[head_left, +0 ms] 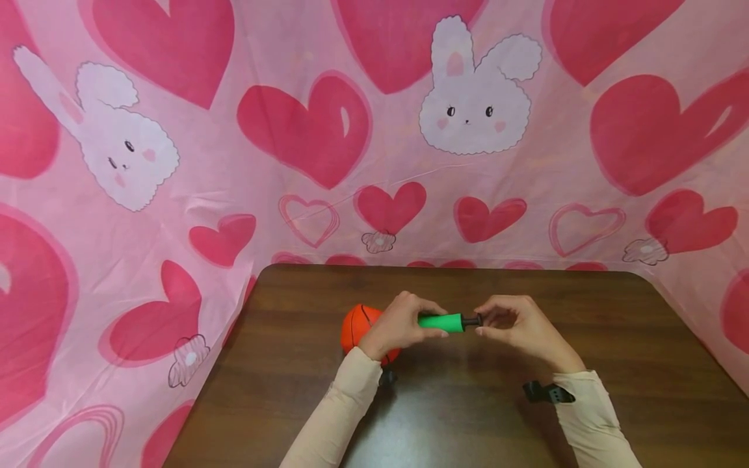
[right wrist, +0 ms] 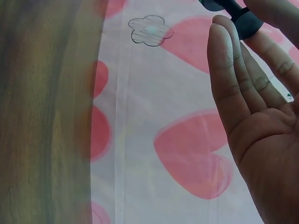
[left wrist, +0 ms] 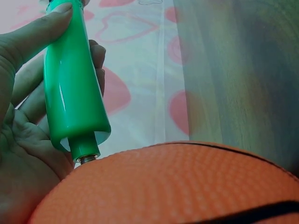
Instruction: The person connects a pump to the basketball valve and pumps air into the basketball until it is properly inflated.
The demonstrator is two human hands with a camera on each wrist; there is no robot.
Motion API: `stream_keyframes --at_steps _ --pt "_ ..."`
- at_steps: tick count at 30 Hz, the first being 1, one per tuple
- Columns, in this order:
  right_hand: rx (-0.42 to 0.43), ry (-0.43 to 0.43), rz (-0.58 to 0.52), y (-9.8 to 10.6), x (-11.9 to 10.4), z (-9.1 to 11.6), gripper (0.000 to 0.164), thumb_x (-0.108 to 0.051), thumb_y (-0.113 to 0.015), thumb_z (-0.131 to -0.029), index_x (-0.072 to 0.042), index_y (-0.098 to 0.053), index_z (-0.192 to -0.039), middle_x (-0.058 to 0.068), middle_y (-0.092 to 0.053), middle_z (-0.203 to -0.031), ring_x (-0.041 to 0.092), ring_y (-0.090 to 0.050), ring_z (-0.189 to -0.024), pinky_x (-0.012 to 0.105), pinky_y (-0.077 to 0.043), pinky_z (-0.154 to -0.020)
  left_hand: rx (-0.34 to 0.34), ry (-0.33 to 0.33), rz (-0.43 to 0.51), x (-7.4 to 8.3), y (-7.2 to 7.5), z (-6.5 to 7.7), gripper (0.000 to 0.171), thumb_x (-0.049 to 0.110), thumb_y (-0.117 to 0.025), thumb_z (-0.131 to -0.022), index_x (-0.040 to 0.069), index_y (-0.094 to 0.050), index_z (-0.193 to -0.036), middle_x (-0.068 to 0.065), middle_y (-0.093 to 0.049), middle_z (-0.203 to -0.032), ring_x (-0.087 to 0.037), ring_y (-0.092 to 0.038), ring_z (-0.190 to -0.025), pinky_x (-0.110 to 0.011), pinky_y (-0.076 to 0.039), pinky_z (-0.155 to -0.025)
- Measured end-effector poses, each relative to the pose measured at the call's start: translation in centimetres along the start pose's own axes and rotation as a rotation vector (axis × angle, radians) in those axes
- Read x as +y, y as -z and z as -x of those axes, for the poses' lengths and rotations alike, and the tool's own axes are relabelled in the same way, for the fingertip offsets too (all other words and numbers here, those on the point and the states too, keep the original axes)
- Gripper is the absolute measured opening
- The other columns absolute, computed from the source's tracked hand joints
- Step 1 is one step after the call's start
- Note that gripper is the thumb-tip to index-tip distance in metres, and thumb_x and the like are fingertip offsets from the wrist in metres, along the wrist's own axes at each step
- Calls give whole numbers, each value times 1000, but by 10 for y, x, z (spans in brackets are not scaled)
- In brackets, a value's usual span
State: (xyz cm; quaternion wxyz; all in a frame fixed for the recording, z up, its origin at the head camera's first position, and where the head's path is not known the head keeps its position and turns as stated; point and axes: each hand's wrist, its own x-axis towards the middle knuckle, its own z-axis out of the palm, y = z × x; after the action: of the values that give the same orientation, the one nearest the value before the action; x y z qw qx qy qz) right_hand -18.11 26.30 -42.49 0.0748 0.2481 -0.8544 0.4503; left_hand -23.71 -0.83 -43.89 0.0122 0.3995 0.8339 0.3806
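My left hand [head_left: 402,322] grips the green barrel of a small hand pump [head_left: 442,323], held level above the table, its thumb along the side. An orange ball [head_left: 354,329] with black lines, like a small basketball, is at the pump's left end, partly hidden behind that hand. In the left wrist view, the pump's metal tip [left wrist: 87,159] meets the upper edge of the ball [left wrist: 154,186]. On the other side, my right hand [head_left: 521,327] pinches the pump's black plunger handle [right wrist: 247,24] between thumb and fingers. A short length of the black rod shows outside the barrel.
Below the hands lies a dark brown wooden table [head_left: 445,422] with rounded far corners. A pink cloth [head_left: 404,162] printed with hearts and rabbits hangs behind it and along the left side. Black camera mounts [head_left: 547,392] sit at the wrists.
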Motion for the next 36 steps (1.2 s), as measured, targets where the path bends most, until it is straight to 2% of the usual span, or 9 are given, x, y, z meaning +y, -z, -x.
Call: stream_keyframes --at_steps 8,15,17,25,30,36 --pt "-16 -19 13 7 0 2 24 -7 -87 -83 -9 -78 -105 -1 -77 -88 10 -71 -74 27 -60 -72 -27 5 7 1 -2 -2 31 26 -88 -85 15 -82 -114 7 -79 -95 -1 -59 -71 -15 -52 -68" --pt "-5 -48 14 16 -1 6 24 -8 -86 -84 -17 -78 -105 5 -76 -87 11 -71 -74 27 -60 -71 -18 3 7 1 -2 -1 32 25 -89 -84 15 -82 -114 7 -78 -95 0 -59 -72 -14 -52 -69" --pt "17 -35 3 22 -1 9 25 -4 -85 -84 -14 -78 -105 6 -76 -87 11 -71 -74 27 -60 -70 -11 0 6 0 -2 -1 31 25 -89 -85 15 -82 -114 7 -78 -96 0 -59 -72 -14 -52 -69" --pt "75 7 -75 51 1 23 31 14 -77 -82 -4 -76 -107 -9 -78 -87 6 -72 -73 21 -59 -66 5 3 16 1 2 0 32 23 -89 -85 13 -82 -114 3 -79 -98 -1 -59 -74 -14 -51 -70" --pt "101 21 -102 64 4 29 37 20 -74 -81 -3 -76 -108 -10 -77 -88 4 -71 -74 19 -59 -66 6 7 11 1 3 1 32 24 -89 -85 13 -81 -115 3 -80 -101 -1 -61 -77 -14 -52 -73" --pt "91 9 -118 68 5 31 36 20 -73 -81 -3 -76 -110 -11 -77 -89 4 -71 -76 21 -59 -66 6 16 13 0 3 1 32 24 -89 -85 14 -82 -114 4 -79 -100 -2 -60 -77 -15 -52 -71"
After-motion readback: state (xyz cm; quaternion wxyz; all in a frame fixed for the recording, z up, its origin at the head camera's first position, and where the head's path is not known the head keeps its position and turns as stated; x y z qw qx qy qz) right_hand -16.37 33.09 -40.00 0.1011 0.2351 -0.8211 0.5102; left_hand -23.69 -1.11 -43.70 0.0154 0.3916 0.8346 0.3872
